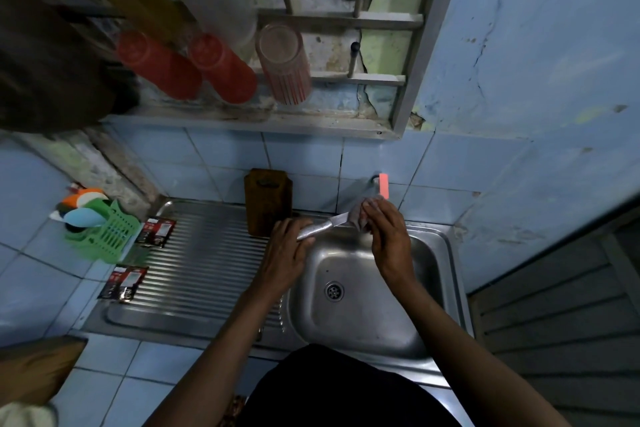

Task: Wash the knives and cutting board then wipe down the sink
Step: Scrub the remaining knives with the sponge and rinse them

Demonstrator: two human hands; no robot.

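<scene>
My left hand [285, 251] grips the silver handle of a knife [320, 227] over the back edge of the steel sink [440, 274]. The blade points right, toward the tap. My right hand [386, 236] holds a grey cloth [358, 215] wrapped round the blade's tip. A brown wooden cutting board [266, 201] leans upright against the tiled wall, behind the left hand. The sink bowl holds nothing but its drain [334, 289].
A tap with a pink handle [382, 185] juts from the wall above the cloth. The ribbed drainboard [207, 253] carries dark sachets [123, 282]. A green basket [104, 234] with sponges stands at the left. Red cups [221, 68] hang on the rack overhead.
</scene>
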